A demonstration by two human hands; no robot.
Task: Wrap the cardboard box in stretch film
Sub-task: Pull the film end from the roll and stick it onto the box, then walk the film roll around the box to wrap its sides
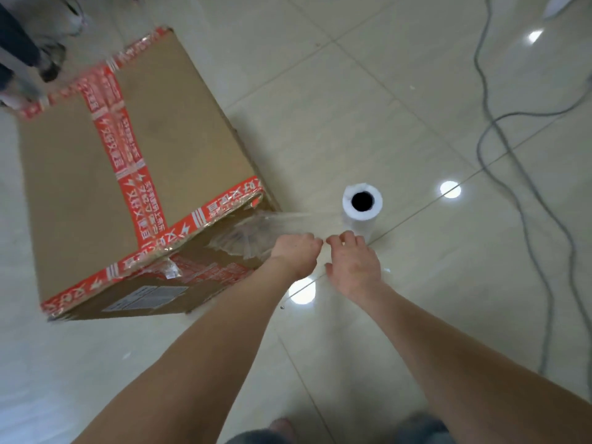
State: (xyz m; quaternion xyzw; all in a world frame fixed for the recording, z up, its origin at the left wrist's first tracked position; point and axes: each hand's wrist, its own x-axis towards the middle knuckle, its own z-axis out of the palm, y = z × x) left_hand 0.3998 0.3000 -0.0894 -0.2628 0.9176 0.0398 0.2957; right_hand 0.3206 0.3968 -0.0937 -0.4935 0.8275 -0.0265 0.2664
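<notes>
Here left hand (296, 251) and right hand (352, 261) pinch the film (256, 230) between box (128, 155) and roll (362, 216); best tear it sharply.

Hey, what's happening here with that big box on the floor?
A person is wrapping a cardboard box, sealed with red tape, in stretch film. The box sits on the tiled floor, and the film roll stands upright beside it. Film runs from the box's near corner toward the roll. The left hand grips the bunched film, and the right hand, close beside it with fingers curled, seems to pinch it too.
</notes>
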